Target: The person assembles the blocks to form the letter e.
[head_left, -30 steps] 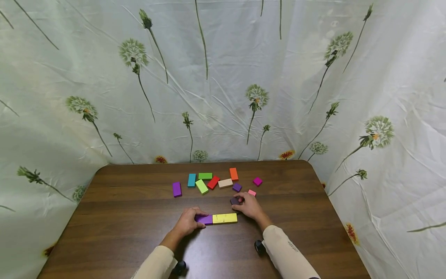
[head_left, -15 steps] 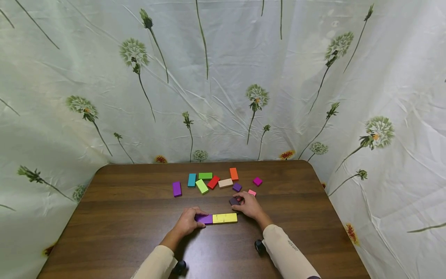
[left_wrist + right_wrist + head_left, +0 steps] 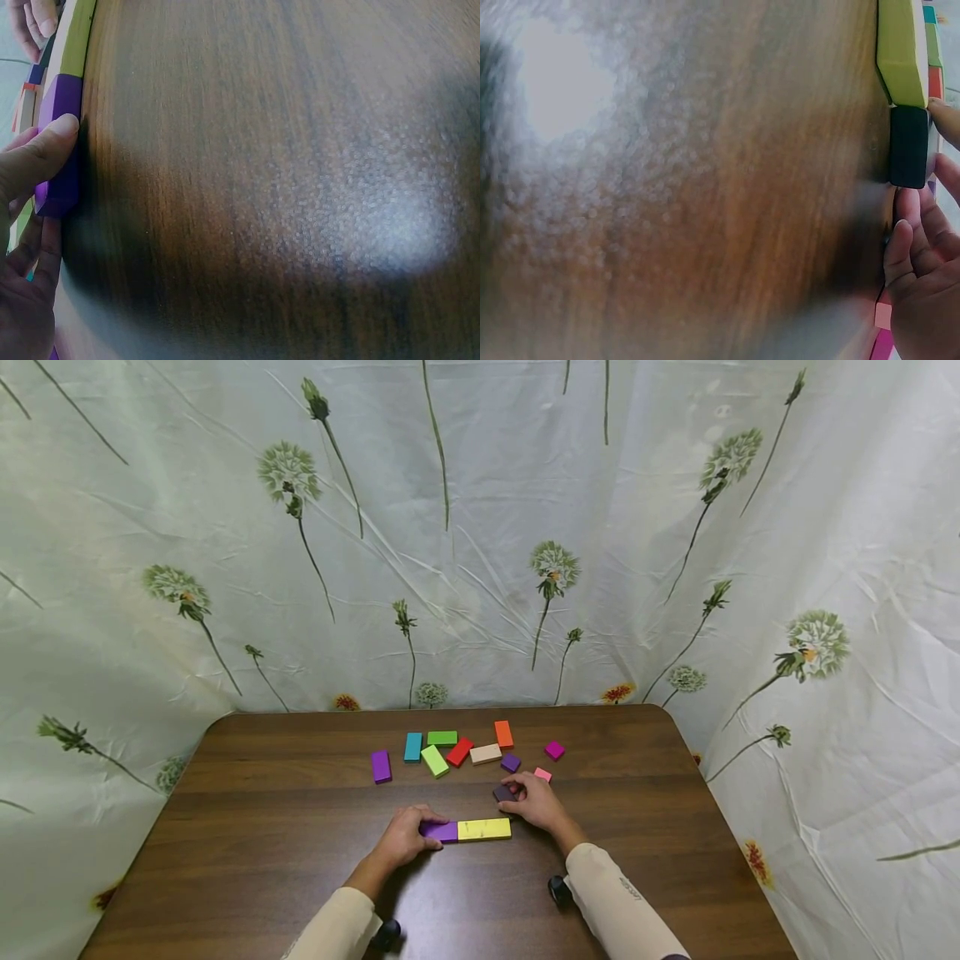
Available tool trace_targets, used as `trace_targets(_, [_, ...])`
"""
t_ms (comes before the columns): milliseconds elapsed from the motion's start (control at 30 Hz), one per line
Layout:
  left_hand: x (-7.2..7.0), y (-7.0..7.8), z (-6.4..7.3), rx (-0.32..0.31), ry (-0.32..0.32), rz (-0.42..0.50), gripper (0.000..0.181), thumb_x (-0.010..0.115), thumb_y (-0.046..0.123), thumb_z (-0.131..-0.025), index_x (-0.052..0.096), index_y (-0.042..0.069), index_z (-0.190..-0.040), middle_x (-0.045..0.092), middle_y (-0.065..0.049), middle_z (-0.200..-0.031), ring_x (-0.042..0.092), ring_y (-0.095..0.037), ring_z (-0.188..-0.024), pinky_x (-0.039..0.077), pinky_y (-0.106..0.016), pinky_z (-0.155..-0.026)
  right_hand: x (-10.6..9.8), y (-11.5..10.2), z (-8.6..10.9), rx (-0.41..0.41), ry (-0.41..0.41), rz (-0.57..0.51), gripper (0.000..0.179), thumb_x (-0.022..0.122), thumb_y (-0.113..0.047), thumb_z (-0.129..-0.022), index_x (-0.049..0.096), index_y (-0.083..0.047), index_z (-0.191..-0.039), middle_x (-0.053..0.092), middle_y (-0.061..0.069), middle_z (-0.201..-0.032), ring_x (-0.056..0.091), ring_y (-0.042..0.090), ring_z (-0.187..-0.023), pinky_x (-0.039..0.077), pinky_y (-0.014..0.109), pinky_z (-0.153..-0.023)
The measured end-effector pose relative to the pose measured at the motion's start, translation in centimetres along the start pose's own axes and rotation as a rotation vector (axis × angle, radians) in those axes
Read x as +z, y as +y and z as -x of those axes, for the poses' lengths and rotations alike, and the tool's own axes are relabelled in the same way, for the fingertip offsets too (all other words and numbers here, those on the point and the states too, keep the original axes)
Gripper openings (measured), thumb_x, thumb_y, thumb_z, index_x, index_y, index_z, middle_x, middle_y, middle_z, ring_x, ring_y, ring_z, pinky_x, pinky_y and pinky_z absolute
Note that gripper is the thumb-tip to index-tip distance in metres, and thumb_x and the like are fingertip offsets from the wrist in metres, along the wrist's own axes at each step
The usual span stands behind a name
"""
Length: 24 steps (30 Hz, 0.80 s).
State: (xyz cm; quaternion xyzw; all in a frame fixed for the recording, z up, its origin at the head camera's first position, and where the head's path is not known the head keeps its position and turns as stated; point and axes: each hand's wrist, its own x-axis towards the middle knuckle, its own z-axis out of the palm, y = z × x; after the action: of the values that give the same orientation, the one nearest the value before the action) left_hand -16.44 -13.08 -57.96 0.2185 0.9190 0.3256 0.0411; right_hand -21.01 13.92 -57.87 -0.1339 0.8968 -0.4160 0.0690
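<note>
Separately, left fingers (image 3: 49, 251) pinch a bright purple block (image 3: 64, 180), right fingers (image 3: 946, 124) a round-cornered dark block (image 3: 909, 146).

1. In the head view, your left hand (image 3: 405, 837) covered part of the purple block (image 3: 444, 832), your right hand (image 3: 538, 802) part of the dark block (image 3: 503, 793).
2. Both wrist views cut off the yellow block (image 3: 900, 52).
3. Your sleeve lettering (image 3: 631, 889) was too small to read.

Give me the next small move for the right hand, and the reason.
Probably draw the dark block toward the free right end of the yellow block: the right hand pinches it just beyond that row, while the left hand holds the purple block joined to yellow's other end.
</note>
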Motion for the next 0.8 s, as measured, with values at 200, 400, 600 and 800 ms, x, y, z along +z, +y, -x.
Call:
trace_targets(200, [-0.1,-0.2,0.1,-0.014,-0.002,0.004,0.035,0.085,0.012,-0.067,0.076,0.006,-0.101,0.067,0.000,-0.088,0.063,-0.021,-0.088,0.044,-0.038,-0.080,-0.1,-0.2,-0.3,-0.015,0.005,-0.023,0.039,0.080,-0.013,-0.077,0.067,0.000,-0.110,0.059,0.006,-0.090,0.049,0.012,-0.070,0.041,0.023,-0.061])
trace_targets(400, [-0.3,-0.4,0.3,0.012,0.011,0.018,0.035,0.085,0.010,-0.066,0.076,0.005,-0.099,0.067,-0.001,-0.086,0.063,-0.022,-0.085,0.047,-0.033,-0.076,-1.1,-1.3,-2.4,-0.121,0.054,0.052,0.033,0.079,-0.006,-0.077,0.068,0.003,-0.106,0.060,0.009,-0.086,0.053,0.017,-0.072,0.045,0.027,-0.064])
trace_targets(600, [-0.2,-0.8,0.4,0.031,0.011,0.023,0.035,0.085,0.011,-0.066,0.076,0.005,-0.100,0.068,-0.002,-0.086,0.063,-0.022,-0.085,0.049,-0.031,-0.075,-1.7,-2.7,-6.1,-0.191,-0.042,0.216,0.035,0.075,-0.004,-0.081,0.065,0.004,-0.113,0.062,0.017,-0.105,0.059,0.031,-0.100,0.047,0.045,-0.088])
trace_targets(800, [0.0,-0.4,0.2,0.028,0.003,0.037,0.035,0.085,0.011,-0.068,0.076,0.006,-0.101,0.068,-0.002,-0.087,0.062,-0.020,-0.084,0.049,-0.033,-0.075,-1.6,-3.0,-8.8,-0.173,-0.141,0.392,0.037,0.073,-0.003,-0.082,0.065,0.000,-0.118,0.064,0.014,-0.118,0.056,0.033,-0.115,0.041,0.050,-0.098])
